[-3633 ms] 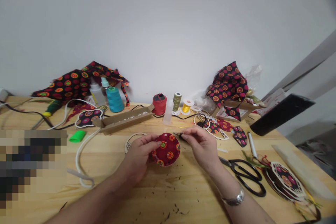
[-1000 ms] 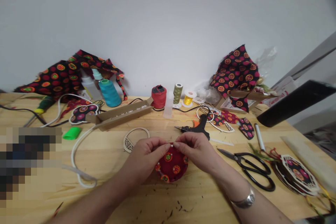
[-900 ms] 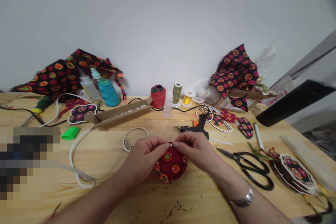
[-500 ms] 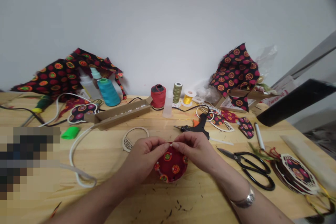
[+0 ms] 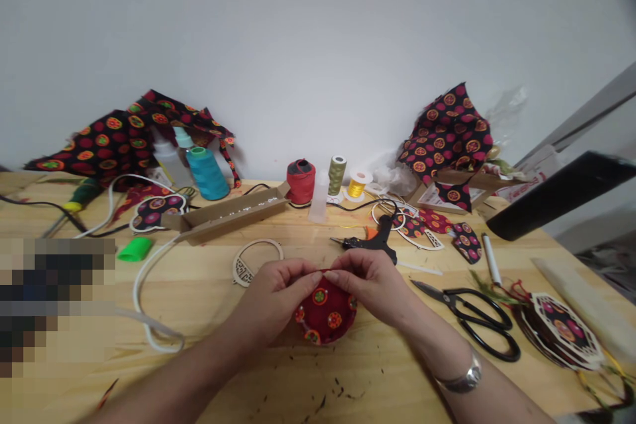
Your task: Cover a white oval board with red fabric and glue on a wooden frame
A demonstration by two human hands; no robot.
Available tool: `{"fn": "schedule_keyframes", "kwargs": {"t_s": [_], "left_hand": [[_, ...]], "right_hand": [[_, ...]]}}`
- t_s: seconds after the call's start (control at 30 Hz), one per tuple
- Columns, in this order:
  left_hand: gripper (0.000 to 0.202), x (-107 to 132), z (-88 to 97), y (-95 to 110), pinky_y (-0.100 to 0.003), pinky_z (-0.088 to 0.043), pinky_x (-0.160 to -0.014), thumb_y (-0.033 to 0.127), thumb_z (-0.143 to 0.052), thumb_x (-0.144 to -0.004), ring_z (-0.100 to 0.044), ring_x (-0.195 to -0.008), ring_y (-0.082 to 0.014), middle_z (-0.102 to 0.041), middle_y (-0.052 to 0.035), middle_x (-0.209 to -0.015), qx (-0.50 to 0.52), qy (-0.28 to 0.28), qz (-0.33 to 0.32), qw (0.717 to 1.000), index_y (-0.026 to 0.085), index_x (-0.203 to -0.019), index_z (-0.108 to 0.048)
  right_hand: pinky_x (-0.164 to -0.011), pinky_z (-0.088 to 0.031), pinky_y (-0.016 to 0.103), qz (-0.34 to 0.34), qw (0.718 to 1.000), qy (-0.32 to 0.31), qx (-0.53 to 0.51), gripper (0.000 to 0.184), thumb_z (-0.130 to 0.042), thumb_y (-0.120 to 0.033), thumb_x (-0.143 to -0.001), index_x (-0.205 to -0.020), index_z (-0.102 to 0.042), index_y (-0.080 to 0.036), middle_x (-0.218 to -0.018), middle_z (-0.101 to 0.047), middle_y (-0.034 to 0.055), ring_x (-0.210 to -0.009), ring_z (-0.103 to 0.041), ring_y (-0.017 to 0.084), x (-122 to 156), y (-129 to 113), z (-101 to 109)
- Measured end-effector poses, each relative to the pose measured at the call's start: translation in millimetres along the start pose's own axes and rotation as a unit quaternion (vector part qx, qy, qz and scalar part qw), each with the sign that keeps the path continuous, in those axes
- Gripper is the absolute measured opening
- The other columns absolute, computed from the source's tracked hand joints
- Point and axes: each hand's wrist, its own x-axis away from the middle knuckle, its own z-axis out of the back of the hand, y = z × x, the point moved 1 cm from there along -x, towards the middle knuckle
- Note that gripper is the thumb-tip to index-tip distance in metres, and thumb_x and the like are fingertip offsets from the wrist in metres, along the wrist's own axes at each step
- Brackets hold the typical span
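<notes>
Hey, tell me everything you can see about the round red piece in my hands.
The red piece looks like fabric: roundish, deep red, with round orange, yellow and green motifs and tiny pale dots. Its face is toward the camera, and its underside is hidden. The left hand and right hand pinch its far edge, thumbs close together, covering part of it. Whether it touches the table is unclear.

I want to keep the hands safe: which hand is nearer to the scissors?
Right. The right hand is just left of the scissors; the left hand is farther left. Both pinch the red disc.
</notes>
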Motion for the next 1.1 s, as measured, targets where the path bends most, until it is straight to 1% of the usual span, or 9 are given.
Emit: {"fn": "schedule_keyframes", "kwargs": {"t_s": [0.27, 0.43, 0.5, 0.63, 0.77, 0.83, 0.9, 1.03, 1.1], "left_hand": [[0.018, 1.8, 0.1, -1.3, -0.021, -0.041, -0.049, 0.034, -0.065, -0.072, -0.056, -0.052, -0.0122, -0.067, -0.0004, -0.060, -0.023, -0.001, -0.011, 1.000, 0.017, -0.068, -0.070], [0.017, 3.5, 0.7, 0.7, -0.020, -0.040, -0.049, 0.032, -0.064, -0.073, -0.055, -0.051, -0.0117, -0.066, 0.0003, -0.058, -0.049, 0.006, -0.024, 0.998, 0.018, -0.067, -0.071], [0.017, 2.9, 0.2, 1.1, -0.020, -0.039, -0.048, 0.032, -0.065, -0.072, -0.055, -0.051, -0.0118, -0.066, 0.0001, -0.058, -0.044, 0.006, -0.022, 0.999, 0.017, -0.067, -0.071], [0.018, 0.2, -0.9, -0.8, -0.021, -0.041, -0.049, 0.034, -0.067, -0.070, -0.055, -0.051, -0.0115, -0.067, -0.0004, -0.060, 0.006, 0.002, 0.003, 1.000, 0.016, -0.069, -0.070], [0.017, -1.7, 0.2, -1.8, -0.020, -0.040, -0.047, 0.032, -0.070, -0.067, -0.055, -0.048, -0.0108, -0.067, -0.0001, -0.058, 0.041, 0.019, 0.013, 0.999, 0.016, -0.069, -0.071], [0.017, -2.4, 1.6, -1.6, -0.020, -0.040, -0.047, 0.032, -0.070, -0.067, -0.055, -0.047, -0.0106, -0.067, -0.0001, -0.057, 0.061, 0.035, 0.005, 0.998, 0.015, -0.069, -0.071], [0.018, -3.3, 3.0, -1.3, -0.020, -0.042, -0.048, 0.033, -0.070, -0.068, -0.056, -0.048, -0.0109, -0.069, -0.0008, -0.058, 0.086, 0.047, 0.001, 0.995, 0.015, -0.072, -0.071], [0.018, -5.8, 5.0, 0.0, -0.021, -0.045, -0.050, 0.030, -0.072, -0.066, -0.060, -0.053, -0.0128, -0.072, -0.0029, -0.062, 0.133, 0.077, -0.003, 0.988, 0.014, -0.074, -0.071], [0.017, -6.7, 5.8, 0.8, -0.021, -0.047, -0.052, 0.028, -0.074, -0.064, -0.062, -0.055, -0.0134, -0.072, -0.0025, -0.063, 0.157, 0.094, -0.008, 0.983, 0.014, -0.073, -0.071]], "right_hand": [[-0.045, -0.034, 0.020, 0.000, 1.000, -0.009, 0.007, 0.020, -0.063, -0.034, -0.072, -0.068, -0.062, -0.015, -0.057, -0.056, -0.0022, -0.048, -0.044, 0.007, -0.4, -0.5, 0.8], [-0.045, -0.034, 0.020, -0.016, 0.999, -0.022, -0.018, 0.020, -0.064, -0.034, -0.072, -0.068, -0.061, -0.014, -0.057, -0.055, -0.0027, -0.048, -0.044, 0.007, -0.5, 0.3, -0.1], [-0.045, -0.034, 0.019, -0.016, 0.999, -0.023, -0.019, 0.022, -0.065, -0.035, -0.071, -0.067, -0.060, -0.014, -0.057, -0.054, -0.0028, -0.048, -0.043, 0.007, -0.5, 0.1, -0.2], [-0.046, -0.033, 0.019, -0.010, 0.999, -0.028, -0.015, 0.032, -0.063, -0.046, -0.074, -0.069, -0.060, -0.014, -0.058, -0.053, -0.0029, -0.050, -0.042, 0.007, -1.3, 0.4, 1.6], [-0.047, -0.029, 0.021, 0.033, 0.999, -0.019, -0.009, 0.050, -0.049, -0.060, -0.080, -0.065, -0.058, -0.014, -0.055, -0.046, -0.0033, -0.052, -0.038, 0.008, -3.2, 3.3, 6.6], [-0.048, -0.027, 0.022, 0.044, 0.999, -0.006, -0.002, 0.053, -0.044, -0.062, -0.082, -0.062, -0.057, -0.014, -0.054, -0.043, -0.0035, -0.051, -0.036, 0.008, -4.2, 5.5, 8.8], [-0.048, -0.028, 0.022, 0.037, 0.999, 0.002, -0.003, 0.051, -0.046, -0.060, -0.082, -0.064, -0.059, -0.014, -0.055, -0.045, -0.0029, -0.052, -0.037, 0.008, -4.8, 6.8, 9.8], [-0.055, -0.037, 0.024, -0.001, 1.000, -0.009, -0.029, 0.040, -0.058, -0.053, -0.077, -0.077, -0.066, -0.013, -0.066, -0.061, 0.0021, -0.059, -0.049, 0.012, -4.6, 3.6, 8.6], [-0.058, -0.039, 0.024, -0.012, 0.999, -0.012, -0.039, 0.036, -0.063, -0.049, -0.074, -0.078, -0.068, -0.013, -0.072, -0.066, 0.0037, -0.062, -0.053, 0.013, -4.1, 0.6, 7.8]]}}
